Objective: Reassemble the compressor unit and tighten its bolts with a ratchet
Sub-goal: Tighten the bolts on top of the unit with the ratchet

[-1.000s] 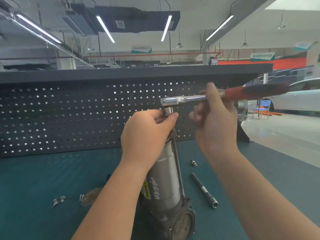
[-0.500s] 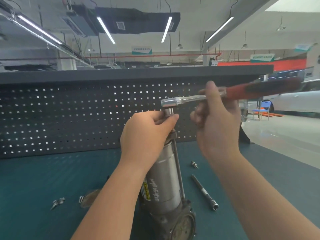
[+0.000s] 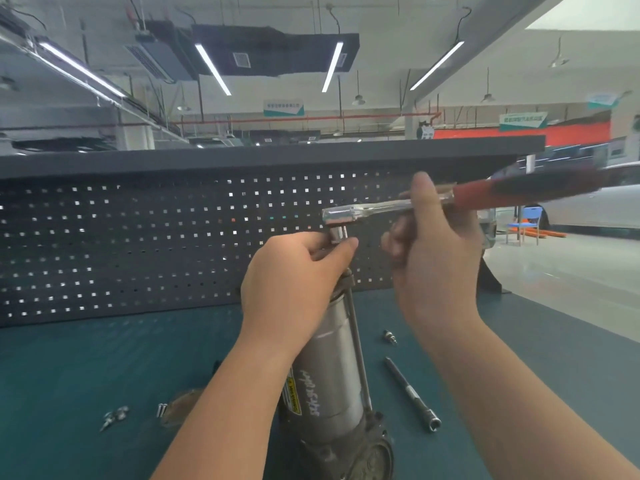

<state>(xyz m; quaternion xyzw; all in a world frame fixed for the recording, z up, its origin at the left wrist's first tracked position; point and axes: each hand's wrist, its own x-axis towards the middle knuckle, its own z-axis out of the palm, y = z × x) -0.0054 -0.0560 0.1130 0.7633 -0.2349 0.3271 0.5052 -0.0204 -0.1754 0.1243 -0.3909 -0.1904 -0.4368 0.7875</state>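
Biggest thing in the shot is the teal workbench with a dark pegboard along its back edge. Standing on the bench at about 6 o'clock from centre is the compressor, a grey metal cylinder with a dirty cast base toward the camera. Its long axis runs bottom to top and leans a bit left, with the top end hidden under the left hand. A long bolt runs up its right side, parallel to the body.

That thing looks heavy and stiff, all metal, so I wouldn't expect it to flex, but it's tall and tilted and I'd guess it wants to tip when you crank on it. Best hold is right up at the top cap, which is where the left hand is, fingers curled round the top end just below the socket.

The ratchet sits on top with its head at 12 o'clock from the compressor. Its handle lies nearly flat and points out to 3 o'clock, red grip end slightly higher. The right hand grips the bare shaft near the red part, thumb up over it. A smooth shaft looks slippery to me, so the red grip would give more leverage.

Small stuff: an extension bar lies at 4 o'clock, a tiny fitting is above it, and loose screws sit at 8 o'clock.
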